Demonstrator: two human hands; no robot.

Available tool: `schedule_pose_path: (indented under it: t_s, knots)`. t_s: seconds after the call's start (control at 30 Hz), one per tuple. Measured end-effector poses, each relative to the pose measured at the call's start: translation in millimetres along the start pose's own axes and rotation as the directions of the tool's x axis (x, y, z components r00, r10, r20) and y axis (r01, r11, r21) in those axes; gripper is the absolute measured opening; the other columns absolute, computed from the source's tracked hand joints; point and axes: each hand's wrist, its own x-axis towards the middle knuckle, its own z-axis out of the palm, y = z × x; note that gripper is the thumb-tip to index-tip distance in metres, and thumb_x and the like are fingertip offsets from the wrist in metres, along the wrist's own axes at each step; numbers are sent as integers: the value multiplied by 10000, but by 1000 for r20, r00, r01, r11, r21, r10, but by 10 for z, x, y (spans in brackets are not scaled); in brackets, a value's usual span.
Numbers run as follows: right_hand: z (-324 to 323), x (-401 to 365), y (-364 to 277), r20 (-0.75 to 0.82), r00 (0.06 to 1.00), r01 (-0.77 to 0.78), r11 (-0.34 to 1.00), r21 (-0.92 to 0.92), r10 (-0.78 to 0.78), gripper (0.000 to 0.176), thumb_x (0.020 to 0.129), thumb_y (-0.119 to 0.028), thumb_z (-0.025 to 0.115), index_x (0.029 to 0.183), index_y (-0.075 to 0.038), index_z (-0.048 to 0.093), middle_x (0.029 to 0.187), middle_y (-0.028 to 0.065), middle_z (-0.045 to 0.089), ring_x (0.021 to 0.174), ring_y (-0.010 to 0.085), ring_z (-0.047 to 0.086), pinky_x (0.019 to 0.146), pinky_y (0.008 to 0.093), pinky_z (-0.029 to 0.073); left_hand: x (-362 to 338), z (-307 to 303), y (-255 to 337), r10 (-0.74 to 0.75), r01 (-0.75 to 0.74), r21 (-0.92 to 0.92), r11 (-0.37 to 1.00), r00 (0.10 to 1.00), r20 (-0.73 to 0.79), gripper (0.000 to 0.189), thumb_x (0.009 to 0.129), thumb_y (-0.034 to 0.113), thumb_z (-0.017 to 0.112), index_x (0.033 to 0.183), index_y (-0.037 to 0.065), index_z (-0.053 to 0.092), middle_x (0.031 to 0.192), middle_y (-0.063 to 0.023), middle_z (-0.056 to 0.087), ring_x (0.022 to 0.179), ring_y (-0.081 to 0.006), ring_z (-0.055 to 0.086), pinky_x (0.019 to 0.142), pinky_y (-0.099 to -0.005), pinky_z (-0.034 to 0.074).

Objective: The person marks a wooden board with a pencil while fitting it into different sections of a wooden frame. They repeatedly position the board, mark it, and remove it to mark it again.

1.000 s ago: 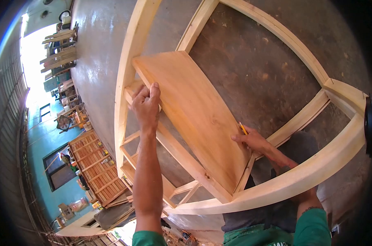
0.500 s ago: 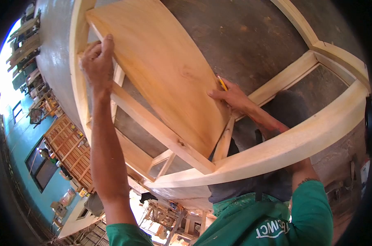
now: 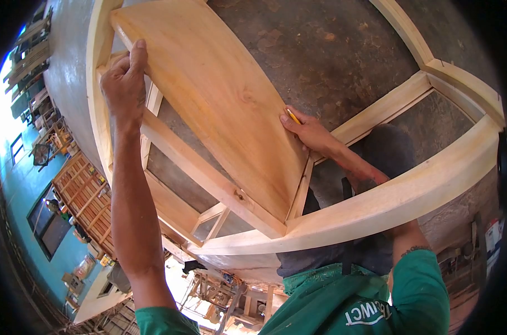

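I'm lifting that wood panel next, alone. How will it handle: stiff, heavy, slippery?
Probably stiff: the panel spans open gaps in the frame without sagging. Likely moderately heavy, being a broad, solid-looking board. Its smooth face may slide on the frame; the left hand grips its edge.

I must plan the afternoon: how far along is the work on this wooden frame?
Done: the frame looks joined, with its inner rails in place. In hand: the left hand grips the panel lying over the rails, and the right hand holds a pencil at its edge. Left: the panel is not set in, and no other panel is fitted.
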Motion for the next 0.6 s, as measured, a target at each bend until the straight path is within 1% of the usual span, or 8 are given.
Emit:
schedule_pose_path:
  t_s: [0.1,0.17,0.27,0.37,0.43,0.5,0.57,0.6]
  knots:
    - [-36,13,-15,57,997,-52,997,-56,55,742,934,-576,526,1499,-121,369,1224,169,632,906,211,637,694,306,515,17,-1,5,-41,41,-14,999,999,-5,544,892,405,699,592,-37,599,648,-8,556,656,-86,487,657,-241,409]
    - [6,114,172,-19,994,108,984,-140,-112,758,935,-592,511,1498,-106,363,1333,213,572,1168,302,591,936,347,471,16,-5,16,-84,84,2,996,996,-1,535,882,422,709,605,-28,628,618,8,541,631,-82,479,644,-244,410]
    - [6,124,175,10,995,97,990,-106,-96,754,941,-596,494,1497,-104,361,1386,238,522,1318,343,478,1084,358,349,41,-2,-25,-35,36,78,996,999,-21,529,867,457,717,637,-17,668,566,29,502,588,-73,454,613,-240,401]
    - [7,160,218,21,995,103,989,-102,-101,729,957,-571,485,1495,-95,361,1388,222,527,1297,321,501,1063,358,376,34,9,-30,-10,10,66,998,1000,5,540,868,475,708,637,-11,663,565,36,486,592,-66,446,605,-238,393]
    - [-15,107,183,46,990,140,987,-77,-136,714,963,-553,490,1491,-88,368,1402,213,516,1306,309,492,1081,352,359,45,11,-30,-109,109,43,993,994,-8,537,869,483,704,636,1,670,558,38,469,583,-70,437,604,-245,395]
    - [9,129,127,81,974,218,975,-41,-214,699,969,-536,495,1487,-82,375,1416,203,506,1315,296,484,1098,345,341,98,-27,-106,-9,9,94,996,1000,-8,509,880,451,698,646,0,664,566,23,489,617,-90,464,633,-266,414]
    - [32,195,179,15,978,211,976,-55,-210,665,972,-493,523,1486,-94,386,1450,173,479,1344,264,452,1139,323,280,91,-19,-73,64,-57,159,986,997,-35,482,885,416,699,655,-5,651,601,-40,555,700,-114,519,719,-272,443]
    - [38,175,101,62,946,313,947,74,-318,644,963,-474,545,1509,-185,362,1469,149,462,1398,229,378,1173,310,194,215,-96,-16,92,-82,167,983,994,-54,482,885,416,699,655,-5,651,601,-40,555,700,-114,519,719,-272,443]
